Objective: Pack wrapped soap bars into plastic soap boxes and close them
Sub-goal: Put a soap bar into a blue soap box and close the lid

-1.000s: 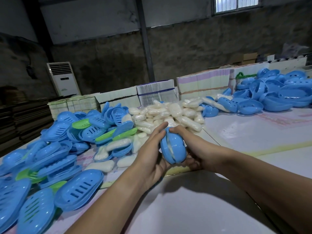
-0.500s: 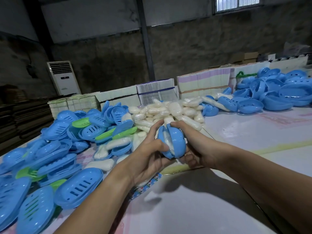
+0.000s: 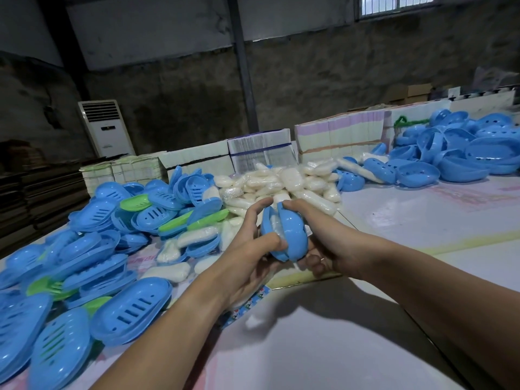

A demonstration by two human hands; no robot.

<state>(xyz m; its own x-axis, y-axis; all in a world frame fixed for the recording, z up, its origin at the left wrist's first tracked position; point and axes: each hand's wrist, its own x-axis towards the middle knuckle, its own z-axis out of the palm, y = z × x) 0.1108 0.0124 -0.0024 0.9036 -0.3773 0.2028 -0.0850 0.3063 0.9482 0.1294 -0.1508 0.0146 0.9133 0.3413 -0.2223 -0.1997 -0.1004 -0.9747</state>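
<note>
I'm seeing both hands gripping one blue soap box (image 3: pixel 284 235), lifted above the table (image 3: pixel 323 333), roughly mid-frame. Left hand (image 3: pixel 247 249) is curling round its left shell, thumb pressing low on the box, index finger reaching up to the top edge. Right hand (image 3: pixel 323 243) is wrapping the right shell, fingertips at the top, other fingers tucked underneath. The box is standing on edge, its two glossy oval halves not fully meeting; a wrapped soap bar (image 3: pixel 277 229) is showing white in the gap between them. Just behind the hands, a heap of wrapped bars (image 3: pixel 281 184) is lying on the table. To the left, a pile of blue and green slotted lids and trays (image 3: pixel 98 249) is spreading toward me. Far right, another pile of blue box halves (image 3: pixel 450 156). Stacks of flat cartons (image 3: pixel 337 130) are lining the back edge; a standing air conditioner (image 3: pixel 105 128) is sitting against the wall.
</note>
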